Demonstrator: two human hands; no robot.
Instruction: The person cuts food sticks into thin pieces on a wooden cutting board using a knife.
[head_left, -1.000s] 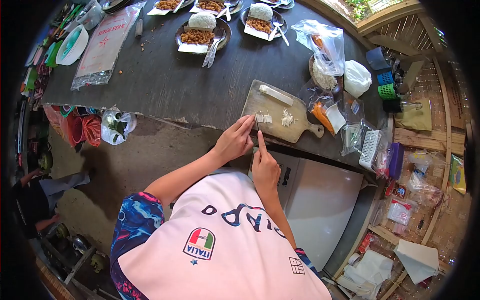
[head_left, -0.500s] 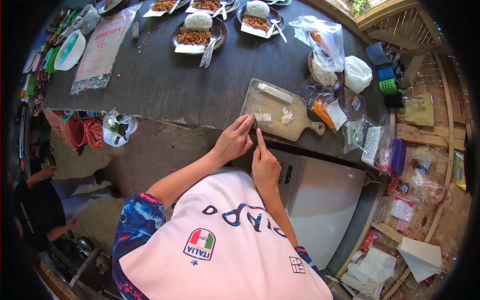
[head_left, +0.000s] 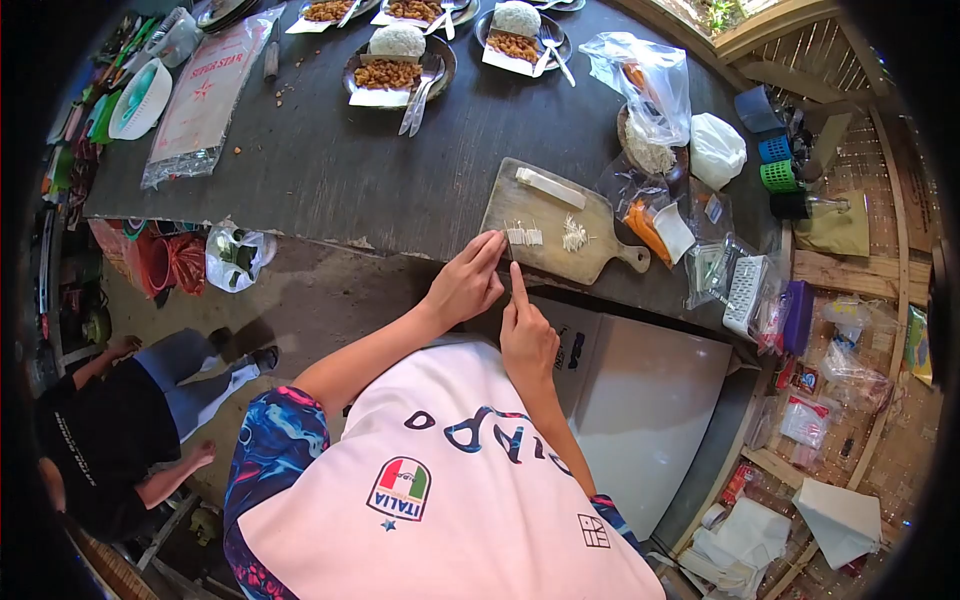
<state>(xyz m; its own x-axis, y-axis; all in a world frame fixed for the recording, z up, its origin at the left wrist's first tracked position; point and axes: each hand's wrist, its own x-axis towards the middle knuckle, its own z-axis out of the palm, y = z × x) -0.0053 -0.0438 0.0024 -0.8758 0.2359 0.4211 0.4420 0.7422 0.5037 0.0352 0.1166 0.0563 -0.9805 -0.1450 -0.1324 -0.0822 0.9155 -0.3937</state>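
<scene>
A wooden cutting board (head_left: pixel 600 262) lies near the table's front edge. My left hand (head_left: pixel 466 280) rests at its lower left corner, fingers pressed together; whatever is under the fingertips is hidden. My right hand (head_left: pixel 530 340) is closed on a knife (head_left: pixel 510 252), its index finger stretched along the top and the handle hidden in the palm. The thin dark blade stands beside my left fingertips. Right of the blade is a row of thin white slices (head_left: pixel 526 237). A small pile of fine white strips (head_left: pixel 575 234) and a pale white block (head_left: pixel 550 188) are also on the board.
Plates of rice and brown food (head_left: pixel 388 75) stand at the back. Right of the board are bagged orange carrot-like pieces (head_left: pixel 646 228), a bowl (head_left: pixel 650 150) and a white basket (head_left: pixel 745 285). Plastic packaging (head_left: pixel 205 95) lies left. Another person (head_left: pixel 110 430) is at lower left.
My right hand and the knife have shifted very slightly; my left hand stays in place. The other person at lower left has moved further into view, toward the right.
</scene>
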